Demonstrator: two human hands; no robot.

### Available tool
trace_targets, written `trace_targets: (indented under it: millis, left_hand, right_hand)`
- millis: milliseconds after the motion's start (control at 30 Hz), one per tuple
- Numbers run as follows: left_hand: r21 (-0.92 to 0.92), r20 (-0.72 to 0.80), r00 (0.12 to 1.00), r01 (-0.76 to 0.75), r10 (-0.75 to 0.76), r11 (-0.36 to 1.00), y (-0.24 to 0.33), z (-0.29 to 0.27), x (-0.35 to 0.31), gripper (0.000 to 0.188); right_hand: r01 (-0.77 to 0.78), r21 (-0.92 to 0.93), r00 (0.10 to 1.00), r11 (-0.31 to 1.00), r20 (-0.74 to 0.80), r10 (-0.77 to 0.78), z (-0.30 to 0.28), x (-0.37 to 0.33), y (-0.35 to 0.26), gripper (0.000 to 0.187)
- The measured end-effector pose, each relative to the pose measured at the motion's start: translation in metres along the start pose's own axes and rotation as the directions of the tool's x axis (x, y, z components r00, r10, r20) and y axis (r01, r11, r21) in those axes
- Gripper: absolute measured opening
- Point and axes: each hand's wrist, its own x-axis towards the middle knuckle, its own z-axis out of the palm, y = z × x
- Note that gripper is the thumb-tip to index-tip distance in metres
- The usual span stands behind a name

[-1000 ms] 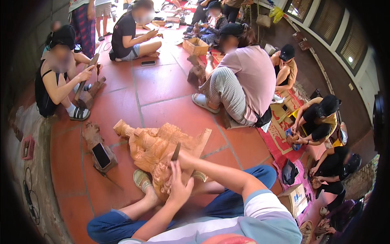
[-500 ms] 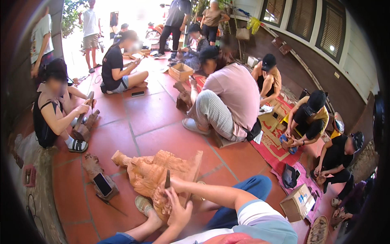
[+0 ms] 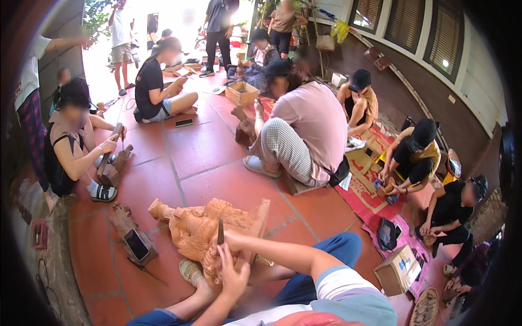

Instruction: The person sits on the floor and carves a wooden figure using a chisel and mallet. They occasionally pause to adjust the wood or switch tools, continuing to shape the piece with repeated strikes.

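Observation:
A large orange-brown wood carving with a draped, rippled surface lies tilted on the floor between my legs, its flat base to the right. My right hand is closed over its near part. Out of that fist a dark, tapered, file-like tool points upward; its lower end is hidden. Just below, my left hand rests by the carving's near end, its fingers stretched toward the right hand and its thumb apart. Whether those fingertips touch the tool or only the wood, I cannot tell.
Left of the carving, a phone lies on a brown wood block, with a thin dark tool beside it. Ahead crouches a person in pink. Others work along the right, near a cardboard box and a woven basket.
My left hand has shifted slightly left and up, its fingers nearer the right hand. The right hand and tool tilt a little differently. At far left, a standing person has raised an arm.

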Motion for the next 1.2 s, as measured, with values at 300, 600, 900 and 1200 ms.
trace_targets:
  millis: [300, 600, 900, 1200]
  left_hand:
    - [0.071, 0.031, 0.998, 0.054, -0.056, 0.996, -0.006, -0.012, -0.001, 0.09]
    - [0.156, 0.027, 0.991, 0.127, -0.132, 0.98, 0.015, 0.007, -0.022, 0.096]
    - [0.083, -0.039, 0.996, 0.079, -0.076, 0.993, -0.024, 0.006, -0.03, 0.09]
    - [-0.082, -0.076, 0.992, 0.09, -0.096, 0.993, -0.008, 0.003, -0.024, 0.085]
  right_hand:
    - [-0.177, -0.059, 0.983, 0.982, 0.031, 0.179, -0.009, 0.0, -0.042, 0.004]
    - [-0.139, 0.05, 0.975, 0.989, 0.179, 0.128, 0.002, -0.001, -0.022, 0.012]
    - [-0.169, 0.024, 0.983, 0.985, 0.074, 0.167, 0.008, -0.007, -0.012, 0.017]
    - [-0.12, -0.013, 0.974, 0.993, 0.194, 0.12, 0.002, 0.0, -0.03, 0.014]
